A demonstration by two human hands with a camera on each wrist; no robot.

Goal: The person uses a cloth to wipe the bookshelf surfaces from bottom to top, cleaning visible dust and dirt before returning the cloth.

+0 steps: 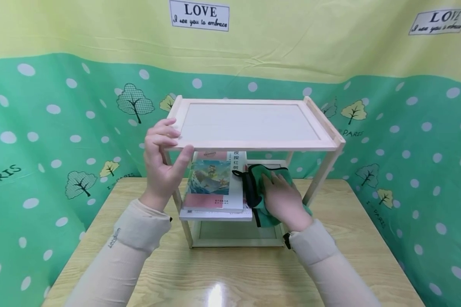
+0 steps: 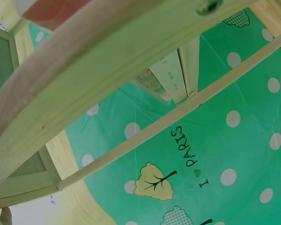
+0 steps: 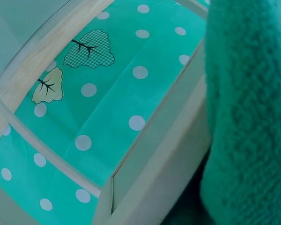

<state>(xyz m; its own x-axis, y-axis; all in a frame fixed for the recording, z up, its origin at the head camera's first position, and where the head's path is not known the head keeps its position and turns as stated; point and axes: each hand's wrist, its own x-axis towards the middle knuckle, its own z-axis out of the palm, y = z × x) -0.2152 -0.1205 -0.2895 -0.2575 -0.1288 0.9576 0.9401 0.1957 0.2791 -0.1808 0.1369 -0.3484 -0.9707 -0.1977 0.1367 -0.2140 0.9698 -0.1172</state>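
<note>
A small wooden shelf rack (image 1: 249, 123) stands on the table. My left hand (image 1: 163, 164) grips the left front corner of its top board, with the thumb at the front edge. On the middle shelf lie stacked books (image 1: 211, 183), the uppermost with a pink and blue picture cover. Right of them is a fuzzy green cloth (image 1: 266, 219) with black trim and a loop. My right hand (image 1: 286, 200) holds this cloth at the shelf's front; its thumb is hard to make out. The cloth (image 3: 253, 112) fills the right side of the right wrist view.
Below the middle shelf is a lower framed shelf (image 1: 236, 243). The wood-grain table (image 1: 223, 273) extends in front and to both sides. A green and yellow printed curtain (image 1: 54, 140) hangs behind and at the sides. A slanted rack post (image 1: 324, 175) rises right of my right hand.
</note>
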